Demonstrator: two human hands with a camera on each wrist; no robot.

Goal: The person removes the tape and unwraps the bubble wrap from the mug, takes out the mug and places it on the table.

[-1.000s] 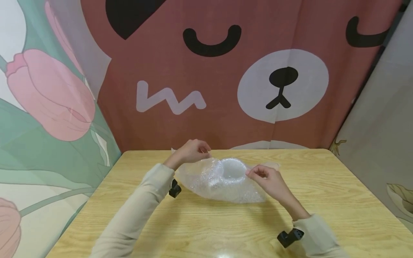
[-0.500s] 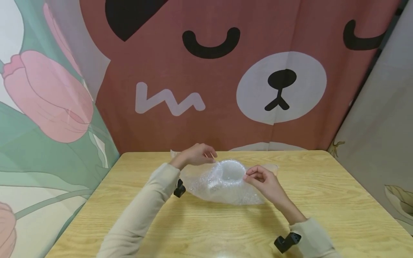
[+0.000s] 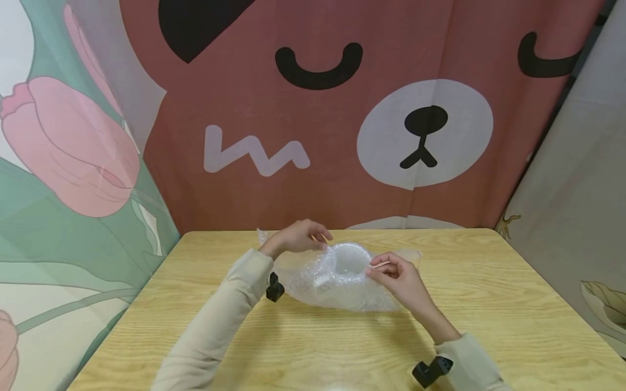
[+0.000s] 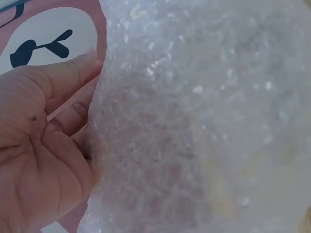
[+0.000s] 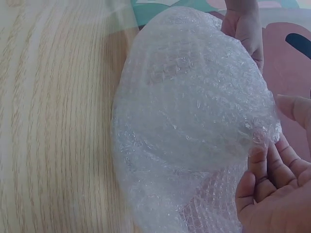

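Left hand (image 3: 299, 237) has shifted toward 3 o'clock since a second ago, now at the rim of the bubble wrap (image 3: 359, 296); right hand (image 3: 403, 282) in slightly toward 9. Head view: wrap on the table (image 3: 313, 347), below center toward 6 o'clock; left hand at 10 o'clock of its round mouth, right at 4, right thumb and fingertips pinching the rim. Left wrist: hand at 9 o'clock, fingers bent at the wrap edge, can't tell if pinched. Right wrist: wrap central, right fingers clamped on its edge at 4, left hand at 1.
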